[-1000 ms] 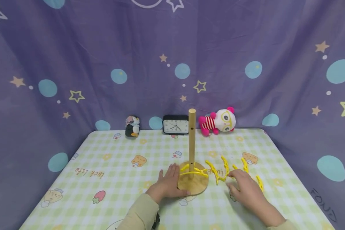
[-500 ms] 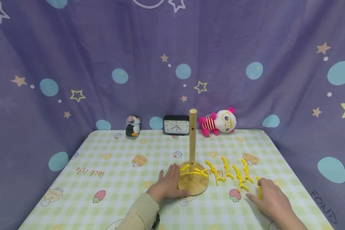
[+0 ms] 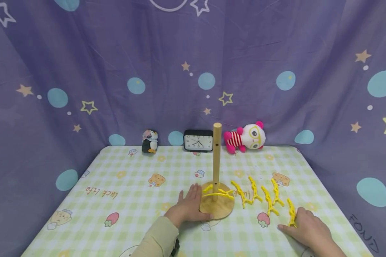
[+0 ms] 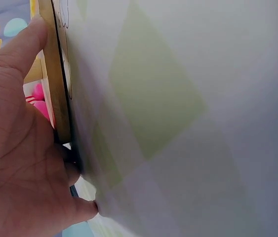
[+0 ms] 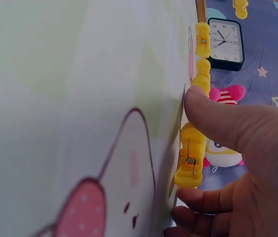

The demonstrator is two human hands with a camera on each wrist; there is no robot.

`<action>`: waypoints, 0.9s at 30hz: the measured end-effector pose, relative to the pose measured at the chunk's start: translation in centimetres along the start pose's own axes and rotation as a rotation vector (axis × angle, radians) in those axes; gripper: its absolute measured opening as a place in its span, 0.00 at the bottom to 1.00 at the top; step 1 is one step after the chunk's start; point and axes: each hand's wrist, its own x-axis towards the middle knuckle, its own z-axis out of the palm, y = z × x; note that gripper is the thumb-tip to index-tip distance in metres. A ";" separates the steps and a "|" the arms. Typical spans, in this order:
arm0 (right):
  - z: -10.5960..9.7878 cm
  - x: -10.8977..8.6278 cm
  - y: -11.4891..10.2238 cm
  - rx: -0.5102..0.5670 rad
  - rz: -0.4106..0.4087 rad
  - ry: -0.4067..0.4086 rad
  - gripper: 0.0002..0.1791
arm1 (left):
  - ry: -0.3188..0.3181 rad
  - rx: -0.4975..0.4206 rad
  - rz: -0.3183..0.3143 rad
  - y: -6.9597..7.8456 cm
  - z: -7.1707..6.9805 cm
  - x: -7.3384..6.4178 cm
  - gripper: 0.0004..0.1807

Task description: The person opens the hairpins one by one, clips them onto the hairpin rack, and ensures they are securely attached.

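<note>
A wooden stand, with an upright post on a round base, is on the table. At the base's left edge rests my left hand, its fingers extended and its thumb at the front rim. Curved yellow plastic pieces are around the foot of the post. My right hand is beside the rightmost loose yellow spring clip, thumb and fingers apart on either side. In the right wrist view that clip shows a small metal spring; a firm hold is not visible.
Several more yellow clips lie between the base and my right hand. Along the back edge are a penguin toy, a black clock and a pink-and-white panda plush. A purple curtain hangs behind the checked tablecloth.
My right hand has moved right and toward the near side, from the middle clips to the rightmost one. My left hand has stayed at the base.
</note>
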 end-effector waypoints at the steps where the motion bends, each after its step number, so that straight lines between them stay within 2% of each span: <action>1: 0.0 0.0 0.0 -0.007 0.001 -0.003 0.48 | -0.001 0.001 -0.001 0.0 0.0 0.0 0.63; 8: 0.1 0.1 0.4 -0.044 -0.024 0.004 0.40 | -0.009 -0.020 -0.006 0.0 0.0 0.1 0.63; 14: -0.1 -0.1 0.4 0.029 -0.005 0.045 0.31 | -0.022 -0.005 -0.007 -0.1 0.1 0.1 0.63; 18: -0.7 -0.2 0.2 0.095 -0.016 0.120 0.30 | -0.013 -0.005 -0.005 -0.1 0.1 0.1 0.63; 23: -1.6 -0.1 -0.5 0.193 -0.037 0.270 0.27 | -0.009 -0.002 -0.004 -0.1 0.1 0.1 0.63; 27: -1.9 0.1 -1.3 0.235 -0.148 0.392 0.23 | -0.004 0.005 -0.001 -0.1 0.2 0.1 0.63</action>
